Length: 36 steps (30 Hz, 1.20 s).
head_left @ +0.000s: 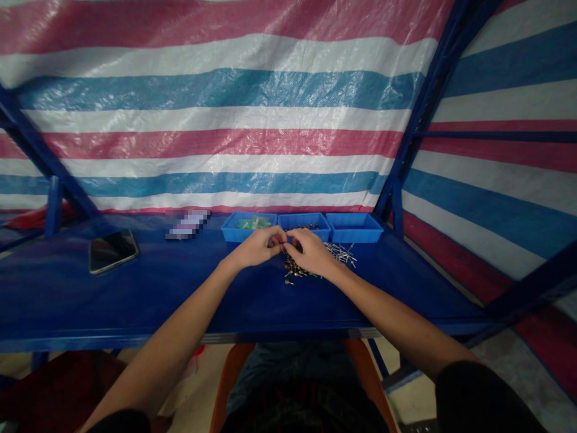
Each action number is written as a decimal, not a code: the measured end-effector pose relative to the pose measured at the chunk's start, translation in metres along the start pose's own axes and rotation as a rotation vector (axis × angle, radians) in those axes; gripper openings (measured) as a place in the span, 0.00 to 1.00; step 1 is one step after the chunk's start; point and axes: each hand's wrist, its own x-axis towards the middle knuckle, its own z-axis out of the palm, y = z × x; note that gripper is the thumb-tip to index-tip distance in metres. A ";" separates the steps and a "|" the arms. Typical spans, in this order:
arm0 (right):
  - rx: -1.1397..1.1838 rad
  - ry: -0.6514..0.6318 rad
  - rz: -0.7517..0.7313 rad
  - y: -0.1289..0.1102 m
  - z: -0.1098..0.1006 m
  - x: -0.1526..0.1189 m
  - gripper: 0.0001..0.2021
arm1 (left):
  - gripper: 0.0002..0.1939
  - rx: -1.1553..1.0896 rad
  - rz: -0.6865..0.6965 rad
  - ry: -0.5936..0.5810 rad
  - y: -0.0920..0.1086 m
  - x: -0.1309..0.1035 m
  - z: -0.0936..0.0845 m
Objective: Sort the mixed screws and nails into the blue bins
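My left hand (pixel 260 245) and my right hand (pixel 309 249) meet fingertip to fingertip above the blue table, just in front of the bins. The fingers of both are pinched together; whatever lies between them is too small to make out. Under and beside my right hand is a pile of small brass-coloured metal parts (pixel 291 272), partly hidden by it. To the right of that pile lie loose silver pin-like pieces (pixel 345 255). Behind my hands stands the middle blue bin (pixel 321 219), with some small dark parts inside.
The left blue bin (pixel 229 232) holds green and clear material. A third blue bin (pixel 356 235) stands at the right. On the table's left lie a phone (pixel 113 250) and a blurred-out item (pixel 188 224). Blue frame posts (pixel 396 207) and striped sheeting (pixel 234 141) close off the back.
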 end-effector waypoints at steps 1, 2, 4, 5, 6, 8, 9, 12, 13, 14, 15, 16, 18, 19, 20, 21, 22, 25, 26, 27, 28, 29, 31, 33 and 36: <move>0.045 0.006 -0.016 0.000 0.001 -0.001 0.08 | 0.07 -0.083 -0.005 0.032 0.001 0.001 -0.001; 0.092 0.018 -0.038 0.001 0.000 -0.001 0.09 | 0.09 -0.173 -0.012 0.055 0.001 0.001 -0.001; 0.170 0.044 -0.091 0.002 -0.004 -0.001 0.11 | 0.12 -0.344 -0.031 0.077 0.002 0.001 -0.002; 0.192 0.052 -0.113 0.002 -0.006 -0.001 0.11 | 0.13 -0.410 -0.042 0.082 0.002 0.001 -0.002; 0.206 0.057 -0.130 0.002 -0.008 -0.001 0.11 | 0.14 -0.463 -0.052 0.087 0.003 0.001 -0.002; 0.212 0.060 -0.148 0.001 -0.011 0.000 0.10 | 0.15 -0.544 -0.068 0.096 0.005 0.000 -0.002; 0.207 0.062 -0.152 0.000 -0.012 0.000 0.09 | 0.15 -0.576 -0.074 0.099 0.005 0.000 -0.002; 0.171 0.061 -0.141 -0.002 -0.011 0.000 0.07 | 0.16 -0.633 -0.089 0.106 0.007 -0.001 0.000; 0.147 0.061 -0.135 -0.003 -0.010 0.000 0.07 | 0.17 -0.631 -0.093 0.106 0.007 -0.001 0.000; 0.115 0.058 -0.131 -0.003 -0.010 0.000 0.06 | 0.17 -0.615 -0.093 0.105 0.007 0.000 -0.001; 0.072 0.050 -0.130 -0.003 -0.010 0.000 0.06 | 0.16 -0.580 -0.090 0.104 0.007 0.000 -0.001; 0.021 0.039 -0.131 -0.003 -0.010 0.000 0.06 | 0.16 -0.523 -0.084 0.104 0.007 0.000 -0.002; -0.098 -0.005 -0.129 -0.002 -0.011 0.001 0.07 | 0.13 -0.369 -0.065 0.110 0.005 0.001 -0.004; -0.156 -0.033 -0.124 -0.001 -0.011 0.001 0.07 | 0.12 -0.294 -0.055 0.106 0.004 0.001 -0.004; -0.208 -0.058 -0.116 -0.001 -0.010 0.001 0.07 | 0.11 -0.230 -0.046 0.096 0.004 0.001 -0.004; -0.251 -0.082 -0.111 0.000 -0.010 0.001 0.07 | 0.11 -0.185 -0.040 0.079 0.003 0.001 -0.004; -0.284 -0.100 -0.108 0.000 -0.009 0.001 0.07 | 0.11 -0.155 -0.038 0.059 0.003 0.001 -0.003; -0.309 -0.123 -0.120 0.000 -0.007 0.000 0.07 | 0.12 -0.103 -0.038 0.022 0.002 0.001 0.002; -0.291 -0.122 -0.124 0.000 -0.007 0.000 0.07 | 0.12 -0.092 -0.035 0.023 0.002 0.001 0.004; -0.262 -0.118 -0.128 0.000 -0.006 0.000 0.07 | 0.12 -0.087 -0.032 0.022 0.002 0.001 0.005; -0.222 -0.110 -0.130 0.000 -0.006 0.000 0.07 | 0.12 -0.089 -0.032 0.021 0.001 0.001 0.006; -0.177 -0.101 -0.129 0.000 -0.006 0.000 0.07 | 0.13 -0.100 -0.035 0.020 0.001 0.001 0.006; -0.085 -0.078 -0.129 0.001 -0.006 0.001 0.07 | 0.14 -0.149 -0.048 0.030 0.000 0.001 0.005; -0.007 -0.052 -0.134 0.002 -0.007 0.001 0.07 | 0.16 -0.224 -0.058 0.057 0.000 0.002 0.004; 0.054 -0.016 -0.137 0.004 -0.009 0.002 0.08 | 0.20 -0.322 -0.063 0.091 0.000 0.003 0.002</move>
